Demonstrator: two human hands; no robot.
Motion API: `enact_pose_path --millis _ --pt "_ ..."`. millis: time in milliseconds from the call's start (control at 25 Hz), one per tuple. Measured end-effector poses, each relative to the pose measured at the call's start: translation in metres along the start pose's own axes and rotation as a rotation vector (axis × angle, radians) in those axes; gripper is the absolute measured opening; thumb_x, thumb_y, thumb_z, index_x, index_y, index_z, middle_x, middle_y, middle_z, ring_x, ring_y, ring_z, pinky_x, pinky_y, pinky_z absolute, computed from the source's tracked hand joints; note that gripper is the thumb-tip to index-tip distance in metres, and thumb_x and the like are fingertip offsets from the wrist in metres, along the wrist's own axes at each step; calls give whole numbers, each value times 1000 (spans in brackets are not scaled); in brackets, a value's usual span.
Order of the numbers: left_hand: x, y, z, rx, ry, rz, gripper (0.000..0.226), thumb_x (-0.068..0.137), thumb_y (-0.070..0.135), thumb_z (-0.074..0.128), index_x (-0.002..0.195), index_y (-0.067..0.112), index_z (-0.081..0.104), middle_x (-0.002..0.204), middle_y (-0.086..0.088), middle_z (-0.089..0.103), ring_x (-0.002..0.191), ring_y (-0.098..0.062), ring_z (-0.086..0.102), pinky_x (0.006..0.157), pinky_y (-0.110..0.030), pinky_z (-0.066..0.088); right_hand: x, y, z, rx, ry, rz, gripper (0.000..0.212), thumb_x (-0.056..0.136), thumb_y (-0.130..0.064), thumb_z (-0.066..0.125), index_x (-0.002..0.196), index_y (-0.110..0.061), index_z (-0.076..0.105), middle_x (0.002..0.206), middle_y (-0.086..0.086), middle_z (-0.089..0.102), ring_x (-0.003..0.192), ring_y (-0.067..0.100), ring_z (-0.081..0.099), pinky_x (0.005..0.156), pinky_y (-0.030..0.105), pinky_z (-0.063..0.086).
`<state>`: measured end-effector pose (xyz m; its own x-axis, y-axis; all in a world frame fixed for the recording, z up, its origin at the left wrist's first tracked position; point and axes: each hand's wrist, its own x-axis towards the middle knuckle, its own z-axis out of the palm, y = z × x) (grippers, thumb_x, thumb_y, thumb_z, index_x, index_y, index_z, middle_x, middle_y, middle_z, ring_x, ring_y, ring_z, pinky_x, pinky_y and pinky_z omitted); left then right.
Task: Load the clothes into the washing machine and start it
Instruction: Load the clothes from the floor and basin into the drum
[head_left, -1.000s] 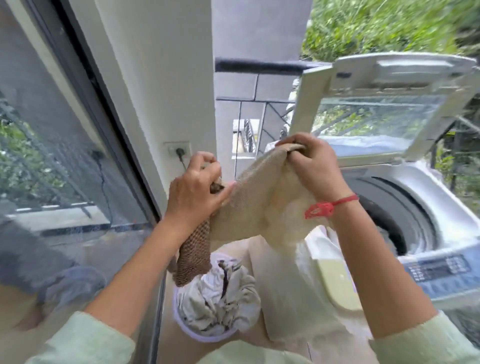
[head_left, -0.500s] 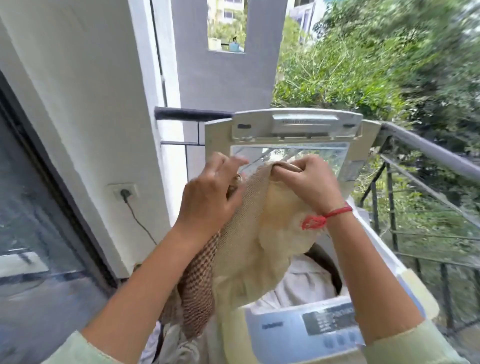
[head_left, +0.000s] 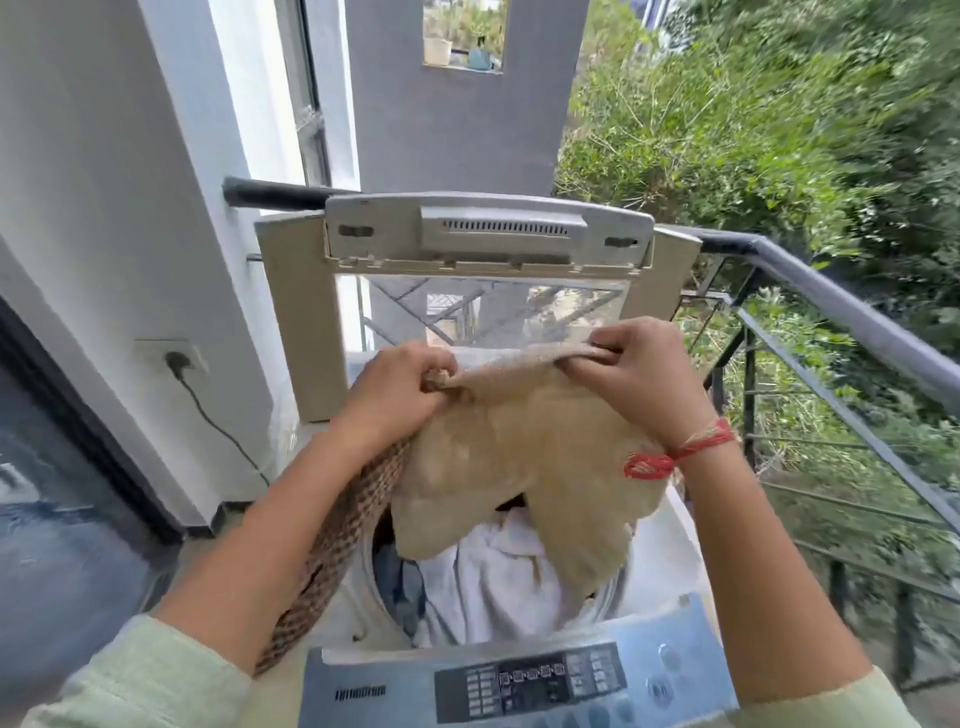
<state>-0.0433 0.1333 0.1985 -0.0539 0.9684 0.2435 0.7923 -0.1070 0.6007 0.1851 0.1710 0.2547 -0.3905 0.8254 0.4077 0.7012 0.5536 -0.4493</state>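
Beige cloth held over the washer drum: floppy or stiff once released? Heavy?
Likely floppy: the beige knitted cloth hangs in loose folds below the left hand and right hand. Probably light: a fingertip grip at its top edge carries it.

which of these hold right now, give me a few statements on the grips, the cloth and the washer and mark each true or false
1. The washer's lid stands open. True.
2. The left grip and the right grip both pinch the top edge of the beige cloth. True.
3. The drum is empty. False: white clothes lie in it.
4. The beige cloth lies wholly inside the drum. False: it hangs from both grips above the opening.
5. A red thread is tied on the left wrist. False: it is on the right wrist.
6. A plug sits in the wall socket. True.
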Motion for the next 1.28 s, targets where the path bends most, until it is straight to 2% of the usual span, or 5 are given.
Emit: enact_pose_path --millis 280,640,800,920,1280 --pt "14 -37 -23 -475 -647 -162 16 83 21 68 99 19 66 103 -8 61 93 -20 59 82 -30 46 -2 58 10 -67 -860 59 21 70 -25 79 84 -19 65 83 2 70 77 21 65 70 32 52" --pt "25 -61 71 201 64 62 34 75 5 60 97 31 69 104 8 70 98 -21 63 78 -35 51 -8 133 115 -289 62 -182 47 67 -2 44 95 -24 75 96 5 64 84 31 58 71 36 48" --pt "-2 -88 102 301 -608 27 25 79 20 66 101 32 68 108 12 67 104 -12 58 84 -28 44 -69 144 160 -323 -955 -150 45 80 -8 41 115 -22 65 117 -1 64 105 25 56 90 36 46" --pt "-6 -98 110 163 -602 -23 12 87 28 62 97 27 68 100 11 68 96 -8 58 84 -30 45 -98 137 195 -321 -1580 15 40 88 -18 51 128 -20 53 133 0 52 119 20 49 100 34 41" --pt "-4 -87 68 165 -188 60 38 90 56 41 69 25 51 74 9 57 74 -12 54 67 -39 49 -95 187 272 -343 -1589 246 65 83 -55 49 132 -12 49 129 6 51 119 28 52 109 46 35"
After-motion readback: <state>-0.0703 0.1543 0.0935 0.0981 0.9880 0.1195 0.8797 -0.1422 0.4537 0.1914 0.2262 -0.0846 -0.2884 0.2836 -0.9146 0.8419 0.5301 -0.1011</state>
